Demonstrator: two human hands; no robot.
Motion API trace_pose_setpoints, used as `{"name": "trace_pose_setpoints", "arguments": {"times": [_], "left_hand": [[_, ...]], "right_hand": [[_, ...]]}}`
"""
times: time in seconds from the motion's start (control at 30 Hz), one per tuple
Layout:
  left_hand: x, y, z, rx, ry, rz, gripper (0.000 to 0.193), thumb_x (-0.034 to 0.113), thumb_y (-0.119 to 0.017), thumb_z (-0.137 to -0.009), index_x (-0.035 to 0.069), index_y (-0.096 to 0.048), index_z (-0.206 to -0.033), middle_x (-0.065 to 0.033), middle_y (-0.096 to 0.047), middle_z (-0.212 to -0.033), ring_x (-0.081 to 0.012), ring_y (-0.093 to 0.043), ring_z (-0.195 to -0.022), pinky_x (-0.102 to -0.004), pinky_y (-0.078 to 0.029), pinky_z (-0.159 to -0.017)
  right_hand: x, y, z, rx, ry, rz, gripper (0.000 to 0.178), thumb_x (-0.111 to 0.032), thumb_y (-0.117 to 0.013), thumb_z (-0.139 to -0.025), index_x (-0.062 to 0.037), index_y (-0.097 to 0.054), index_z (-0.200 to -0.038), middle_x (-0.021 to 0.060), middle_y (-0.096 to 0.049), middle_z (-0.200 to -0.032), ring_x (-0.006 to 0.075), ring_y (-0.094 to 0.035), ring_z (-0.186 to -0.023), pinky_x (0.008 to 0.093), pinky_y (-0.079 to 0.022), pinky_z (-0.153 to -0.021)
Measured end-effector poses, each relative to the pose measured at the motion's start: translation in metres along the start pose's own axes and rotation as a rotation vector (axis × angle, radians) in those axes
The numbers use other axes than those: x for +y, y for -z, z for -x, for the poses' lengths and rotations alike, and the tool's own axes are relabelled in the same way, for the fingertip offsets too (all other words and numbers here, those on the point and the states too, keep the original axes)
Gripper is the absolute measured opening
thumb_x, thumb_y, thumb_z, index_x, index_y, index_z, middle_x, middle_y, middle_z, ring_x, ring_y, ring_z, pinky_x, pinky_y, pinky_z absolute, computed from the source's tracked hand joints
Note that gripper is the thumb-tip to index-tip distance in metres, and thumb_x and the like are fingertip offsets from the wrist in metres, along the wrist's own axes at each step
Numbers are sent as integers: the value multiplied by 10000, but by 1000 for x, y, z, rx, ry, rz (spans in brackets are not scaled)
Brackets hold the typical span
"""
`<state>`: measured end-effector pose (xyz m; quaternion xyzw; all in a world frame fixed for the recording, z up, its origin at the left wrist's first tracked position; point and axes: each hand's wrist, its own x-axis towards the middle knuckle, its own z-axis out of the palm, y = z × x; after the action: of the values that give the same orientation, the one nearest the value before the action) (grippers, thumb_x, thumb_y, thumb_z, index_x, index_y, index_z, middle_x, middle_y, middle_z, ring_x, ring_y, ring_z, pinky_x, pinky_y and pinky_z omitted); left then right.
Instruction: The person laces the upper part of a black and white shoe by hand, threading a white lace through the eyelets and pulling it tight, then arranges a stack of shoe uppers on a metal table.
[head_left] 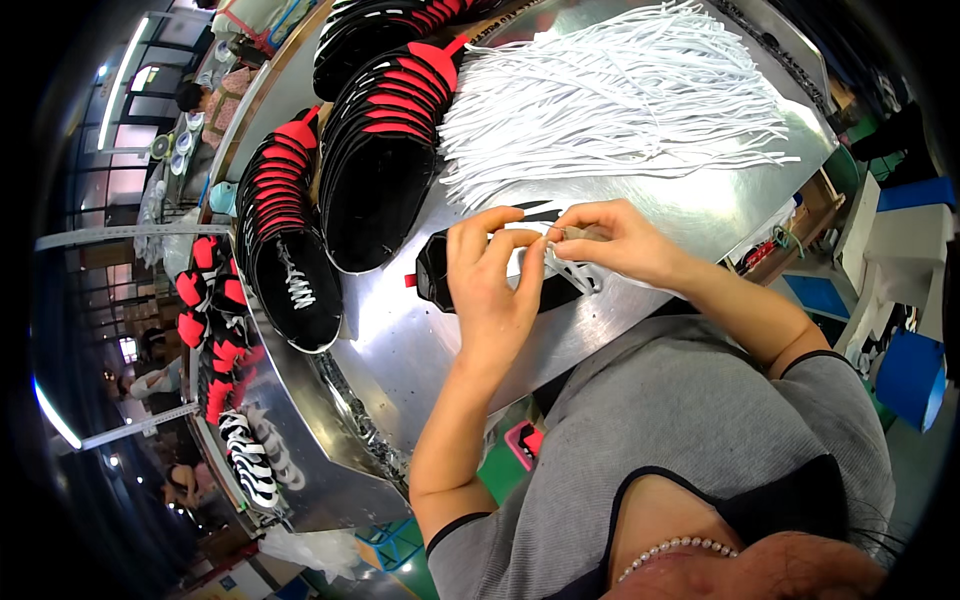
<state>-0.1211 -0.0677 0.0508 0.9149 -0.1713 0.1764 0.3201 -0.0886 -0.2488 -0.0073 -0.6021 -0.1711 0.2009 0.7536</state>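
- 9 o'clock: red-and-black pieces [208, 325] heaped beyond the table edge, probably parked out of the way.
- 8 o'clock: white-and-black striped pieces [250, 460] in a row, one overlapping the next, likely to save room.
- Between 9 and 10 o'clock: left stack [285, 225] of black uppers with red tabs, nested heel in heel; front one shows white zigzag lacing.
- 11 o'clock: second stack [385, 150], same nesting, no white lacing seen on its front upper; kept apart from left stack, maybe so the two don't mix.
- Centre: black upper [558, 294] lies on the table [400, 365], red tab toward 9 o'clock, just in front of the person, presumably for easy reach by both hands.
- Left hand [495, 280]: over the upper, thumb and index narrowed to a pinch, seemingly on white lace [580, 272]; likely steadies the upper too.
- Right hand [625, 240]: from 3 o'clock, fingertips pinched beside the left's, apparently on the same lace; exact grip too small to tell.
- 1 o'clock: loose white laces [610, 100] spread roughly parallel, probably for picking singly.
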Motion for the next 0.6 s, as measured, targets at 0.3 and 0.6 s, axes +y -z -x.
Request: {"name": "trace_pose_setpoints", "arguments": {"times": [0.3, 0.6], "left_hand": [[-53, 16, 39, -438, 787, 458, 457, 386, -558, -972, -19, -613, -1177, -123, -677, -998, -261, -618, -921, -357, -488, -836], [-34, -22, 36, -343, 1127, 807, 382, 398, -583, -965, 31, -686, -950, -49, -690, -880, -94, -592, -685, -240, -476, -664]], "right_hand": [[10, -8, -7, 156, -237, -28, 219, -154, -680, -888, -54, -626, -1075, -43, -587, -777, 21, -406, -592, 198, -321, -500], [14, -12, -4, 172, -176, 379, 318, -148, -709, -855, -50, -600, -1137, 22, -667, -773, 92, -593, -723, 267, -464, -696]]}}
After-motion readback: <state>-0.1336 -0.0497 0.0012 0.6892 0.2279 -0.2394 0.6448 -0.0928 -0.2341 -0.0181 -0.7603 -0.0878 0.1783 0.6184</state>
